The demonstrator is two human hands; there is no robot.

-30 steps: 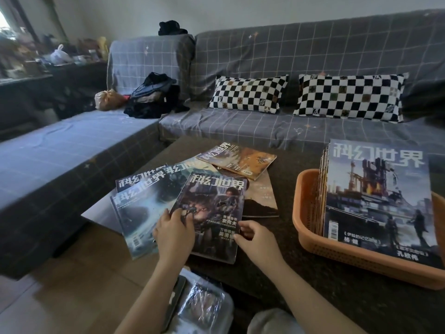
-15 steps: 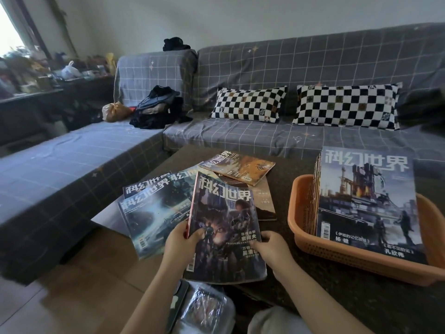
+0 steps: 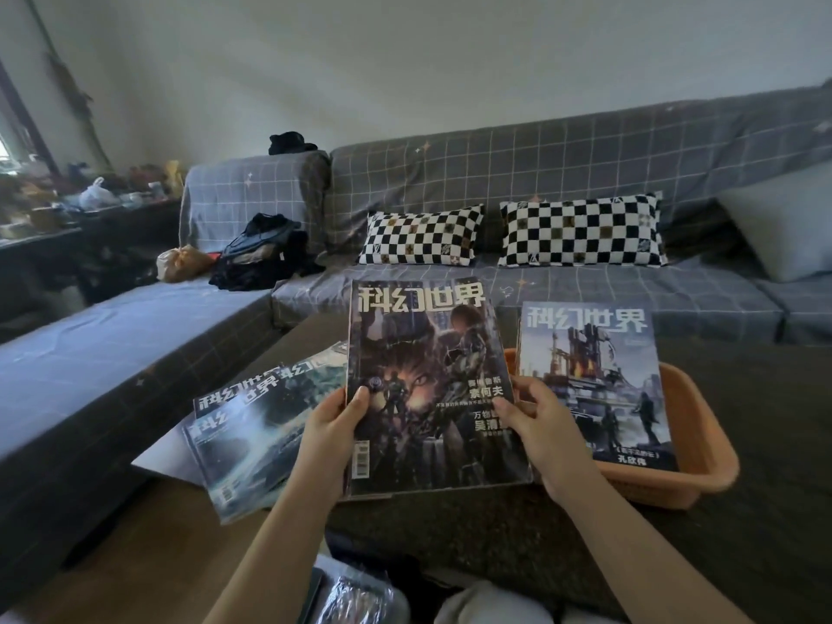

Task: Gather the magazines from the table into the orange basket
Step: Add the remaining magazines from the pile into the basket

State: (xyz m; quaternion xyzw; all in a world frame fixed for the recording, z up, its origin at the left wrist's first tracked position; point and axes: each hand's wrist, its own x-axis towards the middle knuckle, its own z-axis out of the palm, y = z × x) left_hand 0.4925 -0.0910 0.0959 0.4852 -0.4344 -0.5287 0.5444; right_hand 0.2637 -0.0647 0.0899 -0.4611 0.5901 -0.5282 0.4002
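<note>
Holding a science-fiction magazine (image 3: 427,389) upright above the dark table (image 3: 765,524), the left hand (image 3: 333,436) and right hand (image 3: 538,427) pinch its lower side edges, thumbs on the cover. Just right of the right fingers stands the orange basket (image 3: 702,443), already stacked; more magazines (image 3: 252,425) lie fanned left of the left fingers.

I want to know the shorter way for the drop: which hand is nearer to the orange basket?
Right. The right hand holds the lifted magazine at its right edge, just beside the orange basket. The left hand holds the opposite edge, farther away.
</note>
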